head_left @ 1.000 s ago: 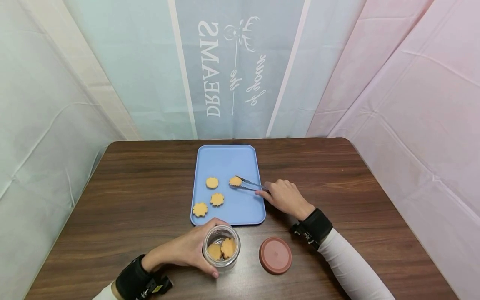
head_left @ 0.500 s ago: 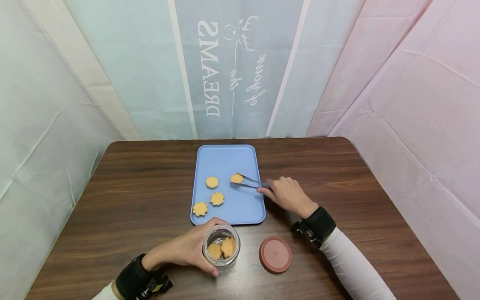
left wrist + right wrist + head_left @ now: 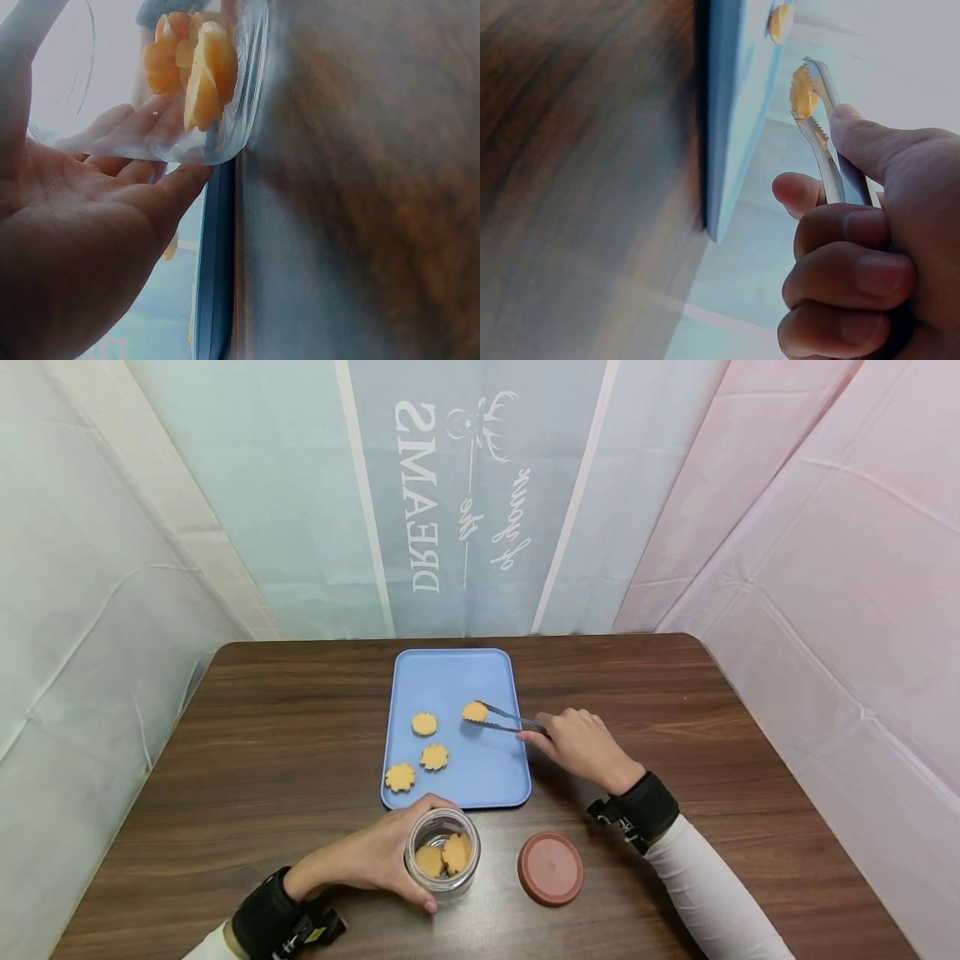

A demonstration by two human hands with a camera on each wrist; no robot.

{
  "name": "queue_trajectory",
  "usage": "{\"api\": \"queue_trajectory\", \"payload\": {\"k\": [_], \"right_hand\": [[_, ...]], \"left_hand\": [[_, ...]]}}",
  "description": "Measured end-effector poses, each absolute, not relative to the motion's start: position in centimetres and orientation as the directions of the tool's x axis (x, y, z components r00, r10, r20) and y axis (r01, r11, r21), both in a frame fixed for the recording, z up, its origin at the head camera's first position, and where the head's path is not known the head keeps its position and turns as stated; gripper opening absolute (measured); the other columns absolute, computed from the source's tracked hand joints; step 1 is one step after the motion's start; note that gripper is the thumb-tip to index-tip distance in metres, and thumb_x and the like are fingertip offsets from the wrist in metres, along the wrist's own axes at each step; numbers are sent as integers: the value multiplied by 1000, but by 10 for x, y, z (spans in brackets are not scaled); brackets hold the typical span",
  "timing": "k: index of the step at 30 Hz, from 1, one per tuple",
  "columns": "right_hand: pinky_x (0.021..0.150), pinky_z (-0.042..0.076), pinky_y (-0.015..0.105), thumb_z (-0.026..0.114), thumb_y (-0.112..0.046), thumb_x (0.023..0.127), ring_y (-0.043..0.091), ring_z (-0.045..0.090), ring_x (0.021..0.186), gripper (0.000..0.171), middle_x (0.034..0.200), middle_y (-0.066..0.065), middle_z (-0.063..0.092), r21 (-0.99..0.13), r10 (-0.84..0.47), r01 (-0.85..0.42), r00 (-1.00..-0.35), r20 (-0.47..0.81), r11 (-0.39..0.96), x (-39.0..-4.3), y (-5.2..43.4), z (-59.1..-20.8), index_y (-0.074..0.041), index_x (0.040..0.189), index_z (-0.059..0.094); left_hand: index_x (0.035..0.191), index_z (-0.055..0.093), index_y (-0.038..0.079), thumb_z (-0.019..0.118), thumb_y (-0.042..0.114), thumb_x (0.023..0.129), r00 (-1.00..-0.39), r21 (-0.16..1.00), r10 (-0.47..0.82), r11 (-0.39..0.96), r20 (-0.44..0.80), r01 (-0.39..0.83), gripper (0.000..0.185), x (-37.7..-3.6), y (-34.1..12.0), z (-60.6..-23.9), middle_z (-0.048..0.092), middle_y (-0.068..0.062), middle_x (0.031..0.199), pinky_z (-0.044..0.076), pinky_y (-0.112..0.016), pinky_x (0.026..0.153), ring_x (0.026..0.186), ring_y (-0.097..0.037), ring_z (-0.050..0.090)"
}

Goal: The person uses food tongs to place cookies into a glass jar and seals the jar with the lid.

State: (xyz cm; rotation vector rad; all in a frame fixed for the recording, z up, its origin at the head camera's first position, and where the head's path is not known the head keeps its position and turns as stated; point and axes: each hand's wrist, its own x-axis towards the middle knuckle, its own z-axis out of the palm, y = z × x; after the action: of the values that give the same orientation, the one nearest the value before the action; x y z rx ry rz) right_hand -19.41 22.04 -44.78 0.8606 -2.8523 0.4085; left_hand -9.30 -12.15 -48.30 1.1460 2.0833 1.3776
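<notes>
A: Cookie (image 3: 474,711), one item: flat, orange, scalloped rim. We log it pinched in the toothed tips of the metal tongs (image 3: 504,721), over the far right part of the blue tray (image 3: 450,672), seemingly just clear of its surface.

B: Handling, as we judge it: light, thin, stiff, probably brittle at the rim. We would take it across the flat faces near the middle, as the tongs do here, with gentle pressure; a hard squeeze could snap it.

A: Right hand (image 3: 581,747): fingers curled round the tongs' arms, thumb pressed on the upper arm, tips closed on the cookie.

B: Left hand (image 3: 367,858): wrapped round the side of the glass jar (image 3: 442,853), which stands open on the tabletop (image 3: 285,727) just in front of the tray. We see at least two cookies inside, leaning on edge.

A: Jar glass: smooth, likely slippery, so we note the steadying hold.

B: Other stock: three more cookies (image 3: 424,724) lying flat on the tray's left half; one reddish-brown lid (image 3: 550,869) on the tabletop, right of the jar, apart from it.
</notes>
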Motion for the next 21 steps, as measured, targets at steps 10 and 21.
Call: {"api": "queue_trajectory", "payload": {"k": [10,21], "right_hand": [[43,25,24,69,-44,102,6,36,45,41,56,-10,34,-201,-530,-576,-813,241,792,-189,222,-434,-17,75,57],[44,26,24,70,-44,102,5,35,47,40,57,-11,34,-209,-536,-579,-812,230,788,-182,222,-423,-17,76,56]], "left_hand": [[147,42,22,100,32,74,-593,895,799,187,100,404,94,-93,-122,-484,62,-3,141,47,-39,115,131,-22,60],[147,43,20,100,35,72,-601,880,792,206,108,429,96,-93,-122,-484,62,3,140,47,-40,114,130,-22,61]]}}
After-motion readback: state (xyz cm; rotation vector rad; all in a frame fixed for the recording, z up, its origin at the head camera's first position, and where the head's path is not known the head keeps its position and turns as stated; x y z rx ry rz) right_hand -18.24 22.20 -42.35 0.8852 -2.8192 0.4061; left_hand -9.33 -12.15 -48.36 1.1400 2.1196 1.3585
